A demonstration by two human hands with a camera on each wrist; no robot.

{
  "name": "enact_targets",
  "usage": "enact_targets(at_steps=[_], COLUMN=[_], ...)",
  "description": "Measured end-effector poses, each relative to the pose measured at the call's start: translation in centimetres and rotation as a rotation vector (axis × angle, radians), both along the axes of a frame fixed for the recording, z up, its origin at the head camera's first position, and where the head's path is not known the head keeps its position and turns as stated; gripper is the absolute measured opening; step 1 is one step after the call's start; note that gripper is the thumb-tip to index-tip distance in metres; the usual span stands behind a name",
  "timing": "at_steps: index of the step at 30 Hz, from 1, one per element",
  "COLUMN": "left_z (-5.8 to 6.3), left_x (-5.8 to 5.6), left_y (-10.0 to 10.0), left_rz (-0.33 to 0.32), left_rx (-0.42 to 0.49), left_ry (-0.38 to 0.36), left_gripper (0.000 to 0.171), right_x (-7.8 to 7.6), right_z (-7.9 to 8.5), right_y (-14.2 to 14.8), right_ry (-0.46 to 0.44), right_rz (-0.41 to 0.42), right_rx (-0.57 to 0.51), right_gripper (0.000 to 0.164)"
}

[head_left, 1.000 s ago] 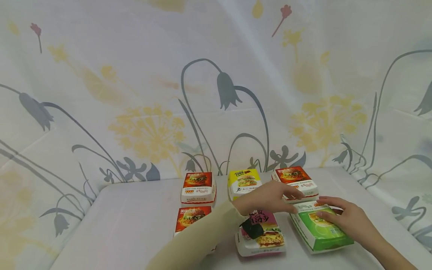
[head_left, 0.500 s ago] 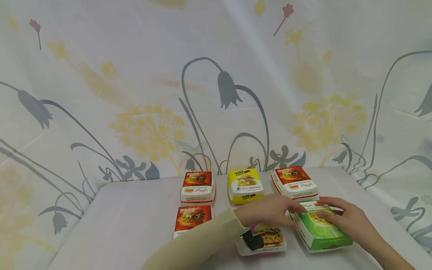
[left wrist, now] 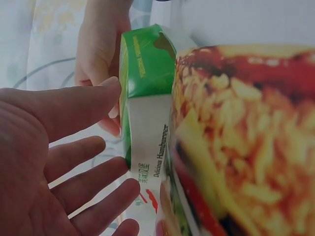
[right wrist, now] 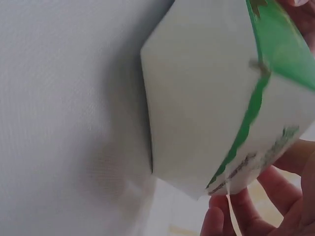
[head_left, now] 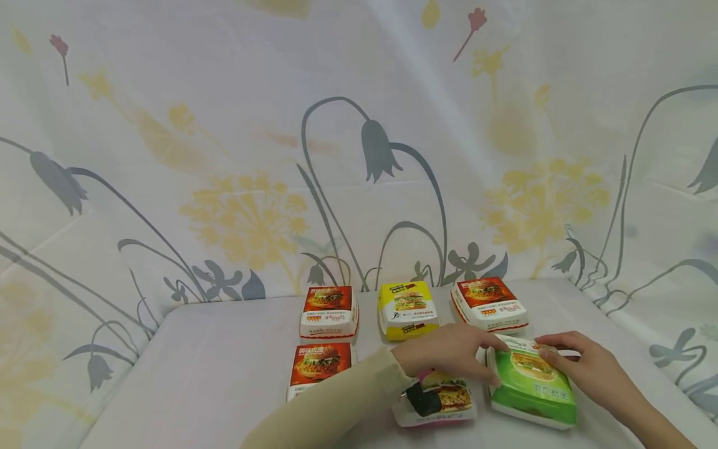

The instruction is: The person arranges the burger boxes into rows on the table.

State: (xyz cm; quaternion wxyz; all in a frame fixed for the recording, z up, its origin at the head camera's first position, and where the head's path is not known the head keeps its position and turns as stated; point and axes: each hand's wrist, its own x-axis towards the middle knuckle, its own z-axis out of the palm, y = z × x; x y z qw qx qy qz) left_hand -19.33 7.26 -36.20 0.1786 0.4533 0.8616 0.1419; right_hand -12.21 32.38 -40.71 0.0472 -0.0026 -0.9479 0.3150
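A green and white cardboard burger box [head_left: 530,380] lies between both hands at the right of the table, its front edge slanting in the head view. My right hand [head_left: 589,365] grips its far right corner, thumb on the lid and fingers over the back edge. In the right wrist view those fingers [right wrist: 251,211] curl at the end of the box's white side. My left hand [head_left: 457,349] is at the opposite side. Its thumb [left wrist: 83,105] reaches the green edge in the left wrist view, with the other fingers spread along the white side. Its sleeve crosses a pink burger box [head_left: 449,399].
Behind stand a red burger box [head_left: 328,305], a yellow one [head_left: 406,305] and another red box [head_left: 488,299]. A nearer red box [head_left: 320,365] is partly under the left sleeve [head_left: 331,399]. A flower-printed cloth [head_left: 252,156] hangs behind the white table [head_left: 213,368].
The green box has turned clockwise in the head view, its front left corner shifting left. My right hand has slid along its edge. Earlier, my left hand came nearer, uncovering the yellow box.
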Motion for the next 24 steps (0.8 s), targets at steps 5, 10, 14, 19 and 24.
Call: enact_targets(at_steps=[5, 10, 14, 19, 24], left_z=[-0.1, -0.3, -0.4, -0.8, -1.2], left_x=[0.1, 0.3, 0.4, 0.5, 0.4], left_y=[0.3, 0.8, 1.2, 1.5, 1.7], left_rz=[0.011, 0.026, 0.015, -0.008, -0.001], left_rx=[-0.019, -0.041, -0.048, -0.052, -0.064], left_ry=[0.014, 0.047, 0.08, 0.106, 0.102], left_gripper=[0.057, 0.057, 0.055, 0.05, 0.049], right_x=[0.1, 0.2, 0.3, 0.1, -0.3], right_z=[0.1, 0.0, -0.1, -0.1, 0.3], right_y=[0.2, 0.6, 0.8, 1.0, 1.4], right_ry=[-0.008, 0.036, 0.05, -0.007, -0.046], right_rz=[0.008, 0.086, 0.151, 0.225, 0.295], right_rx=[-0.005, -0.03, -0.056, -0.093, -0.103], right_gripper=[0.047, 0.041, 0.041, 0.046, 0.047])
